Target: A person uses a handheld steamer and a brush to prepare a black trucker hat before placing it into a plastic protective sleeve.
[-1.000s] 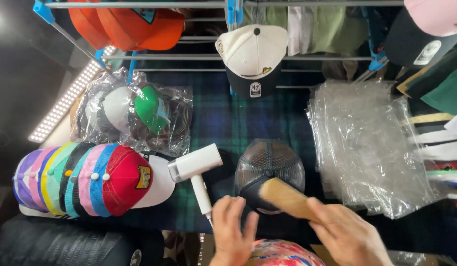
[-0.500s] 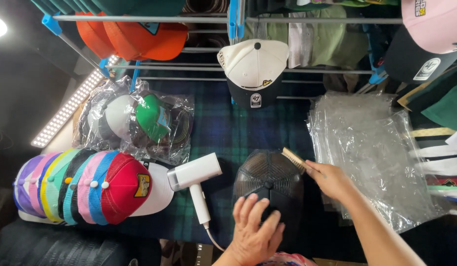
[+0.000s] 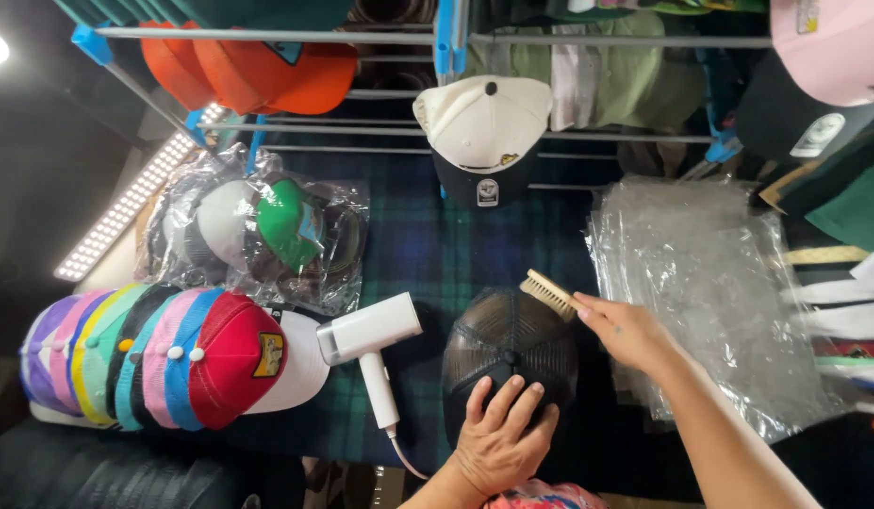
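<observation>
Black cap (image 3: pixel 509 349): mesh panels, top button visible, set crown-up on the plaid surface (image 3: pixel 437 245), near centre. It is pressed down by the left hand (image 3: pixel 501 435), fingers spread flat over its near side. A small wooden brush (image 3: pixel 548 293) is gripped by the right hand (image 3: pixel 627 330), bristles laid on the cap's far right edge. A white hair dryer (image 3: pixel 369 341) lies just left.

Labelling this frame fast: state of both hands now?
Left hand: open, fingers spread, pressing on the black mesh cap.
Right hand: closed, holding the wooden brush against the cap.
</observation>
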